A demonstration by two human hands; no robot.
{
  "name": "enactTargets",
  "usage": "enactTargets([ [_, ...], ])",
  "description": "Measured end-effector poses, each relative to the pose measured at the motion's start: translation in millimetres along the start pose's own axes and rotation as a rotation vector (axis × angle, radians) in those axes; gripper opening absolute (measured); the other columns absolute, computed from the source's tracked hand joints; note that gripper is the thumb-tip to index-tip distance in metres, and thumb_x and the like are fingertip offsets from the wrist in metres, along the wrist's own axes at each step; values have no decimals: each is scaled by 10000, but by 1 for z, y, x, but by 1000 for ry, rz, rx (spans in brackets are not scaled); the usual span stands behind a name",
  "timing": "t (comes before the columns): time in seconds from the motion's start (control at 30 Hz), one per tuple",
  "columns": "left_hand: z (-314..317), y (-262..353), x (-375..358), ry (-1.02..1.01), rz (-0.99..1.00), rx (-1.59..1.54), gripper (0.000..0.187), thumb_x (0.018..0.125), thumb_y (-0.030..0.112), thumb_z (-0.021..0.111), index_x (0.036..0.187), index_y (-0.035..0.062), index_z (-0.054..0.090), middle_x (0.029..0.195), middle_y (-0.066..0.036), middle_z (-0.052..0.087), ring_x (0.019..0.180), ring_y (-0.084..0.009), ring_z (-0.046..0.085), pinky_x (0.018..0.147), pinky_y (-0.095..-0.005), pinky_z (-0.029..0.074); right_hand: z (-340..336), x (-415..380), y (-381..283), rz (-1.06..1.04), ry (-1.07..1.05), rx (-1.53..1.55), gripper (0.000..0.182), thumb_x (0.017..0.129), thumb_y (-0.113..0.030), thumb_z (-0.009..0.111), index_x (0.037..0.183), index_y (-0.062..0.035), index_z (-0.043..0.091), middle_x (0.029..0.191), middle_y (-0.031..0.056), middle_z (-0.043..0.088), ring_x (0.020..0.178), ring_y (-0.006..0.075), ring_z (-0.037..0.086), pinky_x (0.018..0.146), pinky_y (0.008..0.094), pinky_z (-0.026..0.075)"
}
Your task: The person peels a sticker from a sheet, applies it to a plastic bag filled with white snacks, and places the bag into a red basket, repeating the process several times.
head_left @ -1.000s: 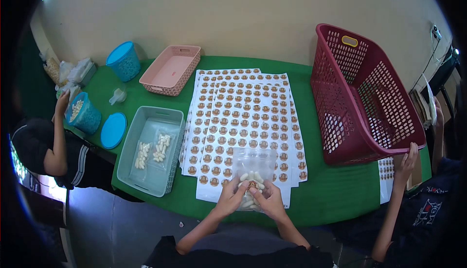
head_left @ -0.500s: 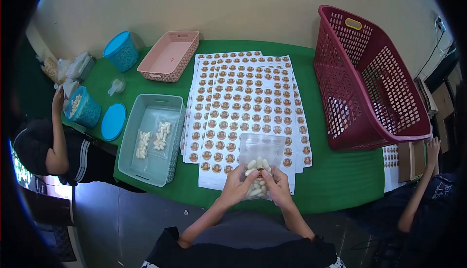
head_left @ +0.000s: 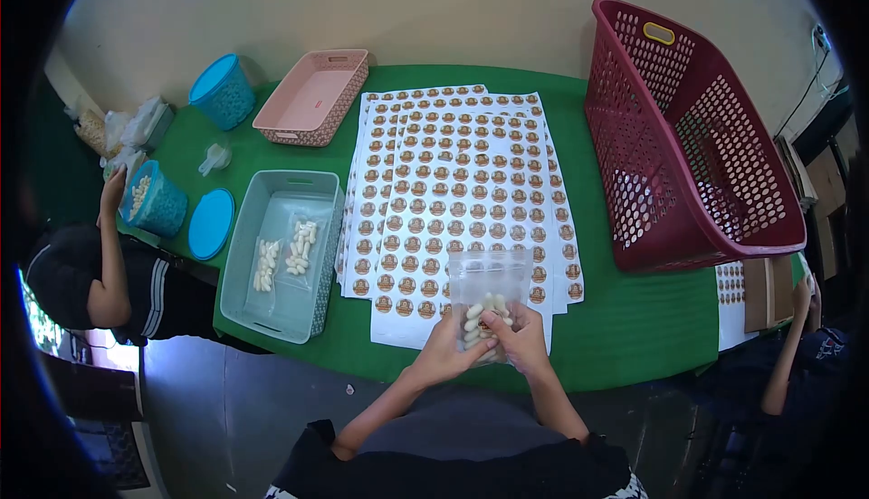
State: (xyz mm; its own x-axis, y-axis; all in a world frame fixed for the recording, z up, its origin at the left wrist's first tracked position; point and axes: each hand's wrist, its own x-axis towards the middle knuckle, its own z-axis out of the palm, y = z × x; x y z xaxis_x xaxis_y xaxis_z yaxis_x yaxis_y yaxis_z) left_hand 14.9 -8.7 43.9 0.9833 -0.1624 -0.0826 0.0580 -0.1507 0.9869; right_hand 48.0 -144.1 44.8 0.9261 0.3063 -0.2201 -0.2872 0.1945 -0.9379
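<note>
A clear plastic pouch with white oval pieces in its lower part is held upright at the table's front edge. My left hand is closed on its lower left side, thumb across the front. My right hand grips the right side, its thumb pressed on the pouch's face. A round brown sticker on the front is mostly hidden by the thumbs. Beneath and behind the pouch lie overlapping white sheets with rows of round brown stickers.
To the left, a grey-green basket holds two filled pouches. Beyond stand a pink basket, a blue-lidded tub, an open tub and a loose blue lid. A tall maroon basket stands right. People work at both sides.
My right thumb has moved lower and inward over the sticker, and my left thumb has slid down the pouch. At the right, the other person's hands have shifted lower.
</note>
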Motion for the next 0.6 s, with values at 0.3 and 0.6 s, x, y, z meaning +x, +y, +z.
enactTargets([
  [0.3,-3,3,3,48,-19,-180,573,702,159,649,1103,-21,281,1039,-149,411,991,-184,440,813,-306,388,0,-2,1,31,-73,-13,230,755,-77,584,938,46,518,812,73,577,709,92,554,621,208,463],
  [0.6,-35,5,16,153,12,-431,468,716,178,635,1090,-19,436,1023,-98,481,936,-143,475,771,-262,398,-2,-12,-7,147,-215,36,229,756,-70,579,939,52,517,806,84,581,682,121,574,586,238,485],
])
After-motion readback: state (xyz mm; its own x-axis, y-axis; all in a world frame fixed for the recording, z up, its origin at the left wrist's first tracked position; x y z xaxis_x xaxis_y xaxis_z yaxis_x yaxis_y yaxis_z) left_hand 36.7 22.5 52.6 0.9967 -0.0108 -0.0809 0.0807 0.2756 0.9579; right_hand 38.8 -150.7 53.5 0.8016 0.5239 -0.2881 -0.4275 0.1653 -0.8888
